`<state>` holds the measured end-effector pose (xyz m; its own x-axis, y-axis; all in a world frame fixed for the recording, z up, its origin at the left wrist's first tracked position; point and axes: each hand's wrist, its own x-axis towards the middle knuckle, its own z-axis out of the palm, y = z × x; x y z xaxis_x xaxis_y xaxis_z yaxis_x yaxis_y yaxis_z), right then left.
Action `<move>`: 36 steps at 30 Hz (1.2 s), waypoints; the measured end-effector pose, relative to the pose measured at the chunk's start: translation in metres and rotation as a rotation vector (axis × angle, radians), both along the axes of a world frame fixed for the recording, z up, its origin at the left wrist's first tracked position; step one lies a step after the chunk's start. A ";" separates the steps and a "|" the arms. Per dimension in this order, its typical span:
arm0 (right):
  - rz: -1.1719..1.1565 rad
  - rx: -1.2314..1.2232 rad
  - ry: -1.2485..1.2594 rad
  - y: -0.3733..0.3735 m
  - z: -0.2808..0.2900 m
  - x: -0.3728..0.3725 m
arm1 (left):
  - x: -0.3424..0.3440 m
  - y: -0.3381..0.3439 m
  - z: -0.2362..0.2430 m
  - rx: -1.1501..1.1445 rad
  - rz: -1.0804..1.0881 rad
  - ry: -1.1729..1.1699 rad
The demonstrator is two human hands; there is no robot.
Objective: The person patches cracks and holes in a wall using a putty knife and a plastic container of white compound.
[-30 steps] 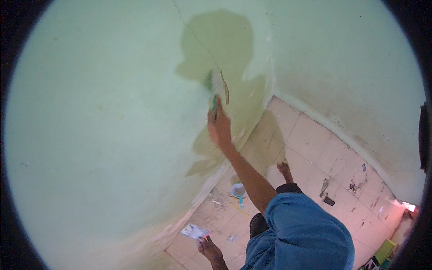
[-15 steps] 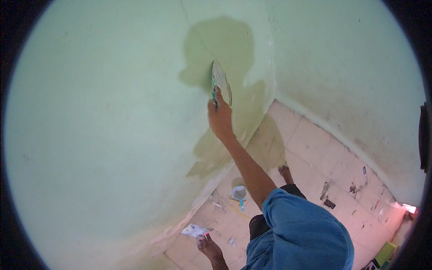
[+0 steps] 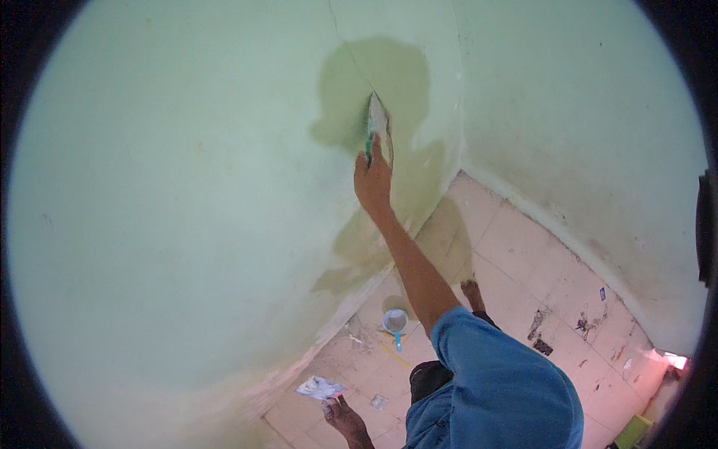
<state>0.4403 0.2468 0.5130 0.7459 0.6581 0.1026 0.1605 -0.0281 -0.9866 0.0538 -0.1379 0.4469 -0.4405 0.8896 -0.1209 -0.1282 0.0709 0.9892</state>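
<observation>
My right hand (image 3: 373,175) grips a green-handled putty knife (image 3: 378,112), its long pale blade lying at a thin vertical crack (image 3: 346,46) in the pale green wall (image 3: 187,187), inside my head's shadow. The hand's fingers are closed round the handle. Low at the left, my left hand (image 3: 344,419) holds a small flat board or plate (image 3: 320,388) with white paste on it, out from the wall above the tiled floor.
A second green wall (image 3: 568,112) meets this one at a corner on the right. On the pink tiled floor (image 3: 516,254) are a white-and-blue dipper (image 3: 395,320), a yellow stick (image 3: 393,353), dark debris (image 3: 543,347) and a yellow-green object (image 3: 630,434). My bare foot (image 3: 470,292) stands near the corner.
My right hand and the putty knife have moved up and slightly right along the crack. My left hand with the board has barely moved. The view has shifted slightly.
</observation>
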 end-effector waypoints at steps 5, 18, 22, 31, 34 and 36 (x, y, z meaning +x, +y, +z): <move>0.000 -0.034 -0.013 -0.007 0.017 -0.026 | 0.009 0.011 -0.009 -0.053 0.050 -0.073; 0.129 -0.199 0.010 0.006 0.047 0.018 | 0.048 0.020 -0.011 0.029 0.034 -0.052; 0.043 0.022 -0.088 -0.009 0.048 0.010 | 0.037 0.009 -0.019 0.064 -0.039 -0.107; -0.096 0.069 -0.334 -0.006 0.024 0.021 | 0.008 0.002 -0.016 -0.085 -0.099 0.106; -0.109 0.012 -0.119 0.013 0.024 0.060 | 0.033 0.026 -0.010 0.023 -0.051 -0.088; 0.058 -0.015 -0.286 -0.026 -0.003 0.023 | 0.043 0.027 -0.010 -0.013 -0.049 -0.104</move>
<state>0.4630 0.2212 0.5103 0.6491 0.7018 0.2935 0.4342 -0.0250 -0.9005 0.0966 -0.1110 0.4374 -0.3808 0.9080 -0.1750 -0.2260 0.0921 0.9698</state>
